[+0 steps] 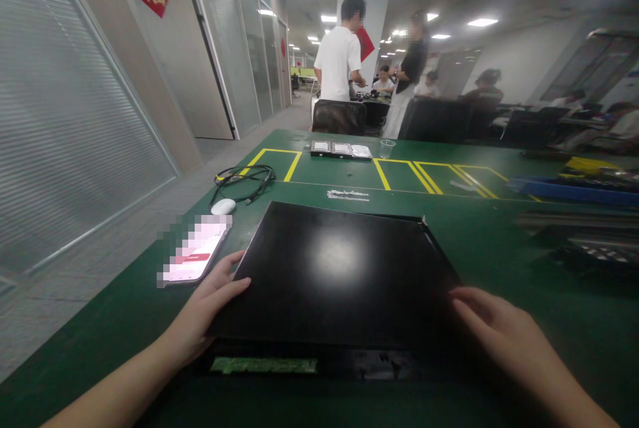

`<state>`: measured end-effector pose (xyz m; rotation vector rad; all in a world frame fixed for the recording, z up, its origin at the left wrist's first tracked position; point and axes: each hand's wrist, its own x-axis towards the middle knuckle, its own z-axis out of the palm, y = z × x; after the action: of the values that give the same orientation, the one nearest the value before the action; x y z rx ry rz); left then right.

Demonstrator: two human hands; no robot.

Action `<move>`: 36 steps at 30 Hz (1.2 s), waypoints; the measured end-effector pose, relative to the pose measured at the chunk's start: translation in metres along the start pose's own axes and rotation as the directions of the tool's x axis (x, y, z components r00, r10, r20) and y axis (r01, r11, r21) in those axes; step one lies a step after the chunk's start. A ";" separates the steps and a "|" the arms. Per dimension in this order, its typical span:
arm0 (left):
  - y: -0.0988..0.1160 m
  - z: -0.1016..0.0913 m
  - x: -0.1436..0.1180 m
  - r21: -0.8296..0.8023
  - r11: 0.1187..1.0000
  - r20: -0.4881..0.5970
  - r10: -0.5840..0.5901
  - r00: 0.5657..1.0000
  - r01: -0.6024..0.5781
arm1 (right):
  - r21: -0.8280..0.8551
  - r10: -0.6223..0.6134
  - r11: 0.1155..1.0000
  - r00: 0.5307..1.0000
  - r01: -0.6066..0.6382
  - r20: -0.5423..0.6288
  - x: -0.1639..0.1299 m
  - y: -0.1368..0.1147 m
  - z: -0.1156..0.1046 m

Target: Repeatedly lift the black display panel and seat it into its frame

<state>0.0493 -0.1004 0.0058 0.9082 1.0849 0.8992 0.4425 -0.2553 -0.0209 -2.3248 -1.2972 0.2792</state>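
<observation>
1. One green work table, large, with yellow marked bays across its far half; it bears every item below.
2. One black flat cover panel, rectangular, glossy, with a ceiling light mirrored near its middle. It lies flat near the table's front edge, directly before the person, over a dark chassis whose front lip shows a green strip.
3. One left hand, open, fingers spread flat against the panel's left edge, thumb on top; touching, not pinching.
4. One right hand, open, fingers extended together, tips resting at the panel's right edge.
5. One phone, screen lit, lying just beside the left hand.
6. One coiled black cable, near the far left corner.
7. Three flat silver drives, in a row within the yellow bays, well apart from the panel.
8. One white mouse, beyond the phone.
9. One clear plastic cup, upright, just beside the drives.
</observation>
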 end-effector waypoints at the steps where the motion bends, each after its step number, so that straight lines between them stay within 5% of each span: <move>1: 0.000 0.000 0.000 -0.003 1.000 0.002 0.006 1.000 -0.006 | 0.001 0.000 1.000 1.000 0.000 -0.003 0.000 0.000 0.000; 36: -0.003 -0.004 0.001 0.018 0.999 0.031 0.027 0.999 -0.027 | 0.002 0.005 1.000 1.000 -0.005 -0.001 0.000 0.001 0.002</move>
<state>0.0463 -0.1001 0.0021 0.9510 1.0584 0.8960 0.4428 -0.2549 -0.0232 -2.3264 -1.2897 0.2805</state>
